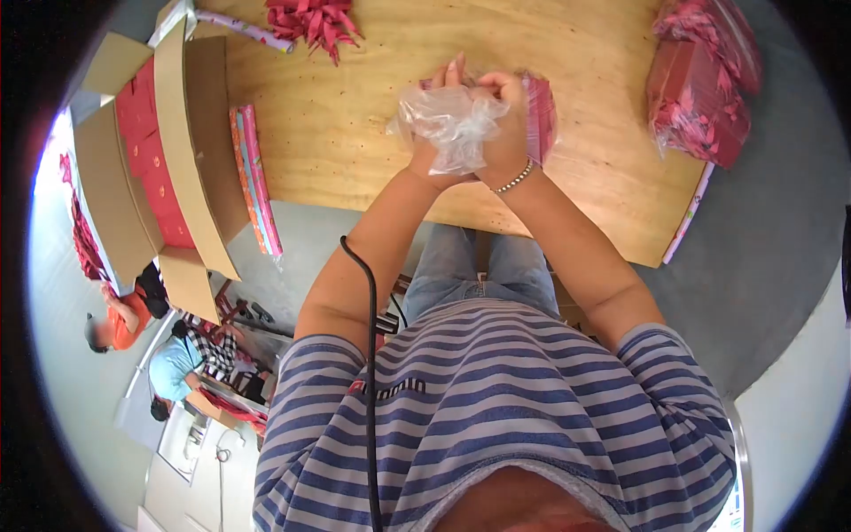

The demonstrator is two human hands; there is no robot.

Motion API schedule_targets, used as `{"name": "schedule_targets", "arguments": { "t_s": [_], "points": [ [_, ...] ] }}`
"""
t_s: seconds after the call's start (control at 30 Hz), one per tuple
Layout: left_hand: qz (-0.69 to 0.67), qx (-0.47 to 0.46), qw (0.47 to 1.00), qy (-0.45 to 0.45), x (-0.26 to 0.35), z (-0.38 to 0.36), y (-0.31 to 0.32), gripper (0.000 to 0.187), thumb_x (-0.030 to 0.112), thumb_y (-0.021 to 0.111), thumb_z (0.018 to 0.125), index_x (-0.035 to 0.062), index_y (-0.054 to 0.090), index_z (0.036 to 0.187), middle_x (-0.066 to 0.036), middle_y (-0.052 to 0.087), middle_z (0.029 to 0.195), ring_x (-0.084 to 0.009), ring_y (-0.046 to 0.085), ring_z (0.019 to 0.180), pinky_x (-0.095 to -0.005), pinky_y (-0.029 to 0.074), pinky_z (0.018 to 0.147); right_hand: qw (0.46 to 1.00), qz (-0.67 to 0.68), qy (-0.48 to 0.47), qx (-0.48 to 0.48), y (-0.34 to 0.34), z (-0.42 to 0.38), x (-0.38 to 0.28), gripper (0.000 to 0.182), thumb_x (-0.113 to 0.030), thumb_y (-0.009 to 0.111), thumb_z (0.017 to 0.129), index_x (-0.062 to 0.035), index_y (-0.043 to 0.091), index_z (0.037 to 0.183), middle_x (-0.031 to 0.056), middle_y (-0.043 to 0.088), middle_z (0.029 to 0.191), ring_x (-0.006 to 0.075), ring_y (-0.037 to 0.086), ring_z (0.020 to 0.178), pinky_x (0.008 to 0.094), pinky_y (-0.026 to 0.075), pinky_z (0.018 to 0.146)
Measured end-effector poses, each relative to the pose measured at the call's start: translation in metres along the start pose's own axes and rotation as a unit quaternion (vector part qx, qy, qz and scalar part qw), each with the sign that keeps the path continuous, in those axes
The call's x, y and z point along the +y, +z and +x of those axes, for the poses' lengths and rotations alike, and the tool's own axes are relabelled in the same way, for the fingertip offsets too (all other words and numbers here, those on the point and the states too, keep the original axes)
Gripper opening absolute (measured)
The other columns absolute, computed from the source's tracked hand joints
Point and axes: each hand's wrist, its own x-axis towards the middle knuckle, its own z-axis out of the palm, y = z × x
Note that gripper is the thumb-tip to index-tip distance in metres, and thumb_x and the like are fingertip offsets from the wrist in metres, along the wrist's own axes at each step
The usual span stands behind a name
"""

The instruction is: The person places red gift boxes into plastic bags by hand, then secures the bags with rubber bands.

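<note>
My two hands are close together over the wooden table, with a crumpled clear plastic bag [456, 129] between them. My left hand [429, 158] is mostly behind the bag, with some fingertips showing above it. My right hand [507, 124] has its fingers curled at the bag's upper right side and wears a beaded bracelet at the wrist. Just beyond my right hand lies a red bundle in clear wrapping [540, 120], partly covered by the hand. Whether anything is inside the bag is hidden.
Red ribbon-like pieces [315, 22] lie at the table's far edge. Wrapped red packs [700, 97] sit at the right corner. An open cardboard box [208, 160] with red packets stands on the left, beside patterned rolls [253, 177]. Two people work at lower left.
</note>
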Motion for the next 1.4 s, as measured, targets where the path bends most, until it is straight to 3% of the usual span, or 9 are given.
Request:
{"name": "schedule_targets", "arguments": {
  "t_s": [0.1,0.13,0.4,0.83,0.9,1.0,1.13,1.27,1.4],
  "points": [
    [-0.172,0.004,0.985,0.021,0.001,0.006,-0.014,0.096,0.051,0.071,0.063,0.0084,0.033,0.140,-0.021,0.024,0.147,-0.0383,0.028,0.131,-0.0536,0.019,0.106,0.962,0.204,0.151,-0.098,-0.013,0.002,0.007,0.013,-0.009,0.063,0.078,-0.0030,0.057,0.087,0.0143,0.061,0.093,0.0318,0.058,0.080,0.0351,0.047,0.072],
    [-0.187,-0.032,0.981,0.050,0.001,0.007,-0.018,0.099,0.054,0.072,0.061,0.0084,0.034,0.140,-0.022,0.022,0.148,-0.0391,0.027,0.131,-0.0538,0.016,0.107,0.979,-0.068,-0.096,-0.164,-0.021,0.008,0.010,0.013,-0.013,0.063,0.079,-0.0037,0.060,0.088,0.0133,0.061,0.090,0.0298,0.060,0.083,0.0340,0.049,0.073],
    [0.013,-0.106,0.994,0.001,0.009,0.016,0.025,0.093,0.066,0.066,0.061,0.0115,0.044,0.133,-0.012,0.043,0.139,-0.0310,0.034,0.131,-0.0568,0.008,0.109,0.942,-0.200,-0.210,-0.170,-0.030,0.044,0.018,0.020,-0.011,0.058,0.078,-0.0043,0.065,0.095,0.0159,0.066,0.090,0.0310,0.063,0.087,0.0377,0.051,0.078],
    [0.004,-0.345,0.931,-0.117,0.003,0.017,0.022,0.057,0.037,0.057,0.079,0.0093,0.052,0.127,-0.012,0.052,0.131,-0.0305,0.041,0.128,-0.0476,0.018,0.112,0.977,-0.214,-0.021,0.006,0.001,0.007,0.000,0.029,-0.012,0.052,0.079,-0.0054,0.063,0.106,0.0192,0.063,0.107,0.0364,0.055,0.106,0.0416,0.044,0.090],
    [-0.273,0.027,0.959,-0.074,-0.004,0.006,0.040,0.054,0.035,0.054,0.081,0.0089,0.050,0.128,-0.012,0.048,0.135,-0.0298,0.036,0.131,-0.0480,0.017,0.112,0.975,-0.222,-0.025,0.022,0.010,-0.002,0.006,0.029,-0.012,0.052,0.080,-0.0040,0.062,0.105,0.0196,0.062,0.108,0.0361,0.055,0.105,0.0411,0.044,0.090],
    [-0.155,0.027,0.987,0.029,-0.019,0.003,0.041,0.055,0.038,0.053,0.081,0.0121,0.050,0.129,-0.011,0.045,0.138,-0.0294,0.033,0.133,-0.0597,0.010,0.108,0.988,0.018,0.109,0.110,0.021,-0.007,-0.023,0.034,-0.004,0.050,0.071,0.0047,0.059,0.103,0.0235,0.060,0.105,0.0385,0.056,0.102,0.0407,0.043,0.090],
    [-0.070,-0.090,0.992,0.047,-0.012,0.006,0.010,0.057,0.041,0.056,0.078,0.0152,0.051,0.128,-0.011,0.047,0.136,-0.0311,0.034,0.132,-0.0606,0.008,0.107,0.978,-0.190,0.001,0.083,0.020,-0.007,-0.015,0.030,-0.004,0.052,0.070,0.0054,0.059,0.098,0.0235,0.062,0.099,0.0393,0.058,0.099,0.0402,0.045,0.087],
    [-0.020,-0.301,0.953,-0.012,0.000,0.024,-0.014,0.055,0.039,0.055,0.079,0.0152,0.050,0.128,-0.010,0.048,0.135,-0.0301,0.035,0.131,-0.0578,0.009,0.109,0.947,-0.182,0.255,0.069,0.019,0.009,-0.042,0.024,-0.005,0.053,0.077,0.0078,0.060,0.095,0.0194,0.066,0.091,0.0251,0.062,0.092,0.0367,0.046,0.078],
    [-0.162,0.043,0.986,-0.002,-0.014,0.014,0.053,0.048,0.030,0.051,0.084,0.0161,0.048,0.130,-0.010,0.049,0.134,-0.0275,0.038,0.129,-0.0520,0.012,0.111,0.987,-0.069,0.123,0.071,0.029,-0.006,-0.029,0.033,0.001,0.051,0.073,0.0038,0.055,0.106,0.0202,0.062,0.104,0.0340,0.058,0.102,0.0348,0.045,0.088]
  ]
}}
